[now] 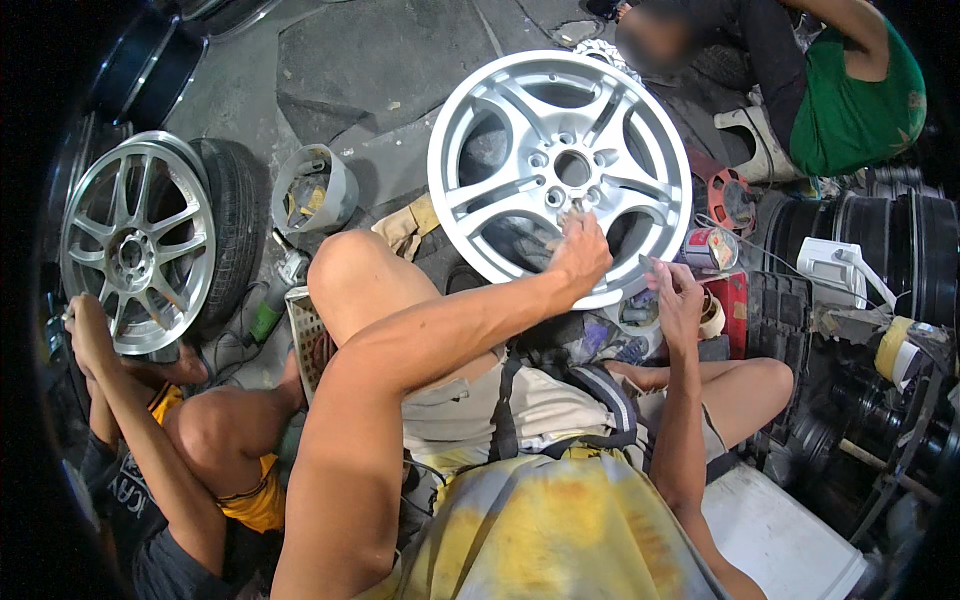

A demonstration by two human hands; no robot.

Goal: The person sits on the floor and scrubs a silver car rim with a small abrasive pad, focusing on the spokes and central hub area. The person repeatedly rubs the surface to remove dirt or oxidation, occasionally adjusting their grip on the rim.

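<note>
A silver alloy wheel rim point(538, 181) with paired spokes lies face up ahead of me. Over its lower hub area is my left hand point(583, 248), fingers bunched close to the lug holes. Whatever they pinch, if anything, is too small to make out. Just off the rim's right lower edge, my right hand point(679, 297) is raised, with thumb and fingers pinching a small greyish piece point(649, 264) whose kind I cannot tell.
At left, a person holds another alloy wheel point(135, 255) beside a tire point(228, 225). A grey bucket point(335, 200) and an angle grinder point(275, 298) are nearby. Right are a paint can point(710, 249), a white container point(832, 273) and stacked black rims point(880, 245). Another person in green sits far right.
</note>
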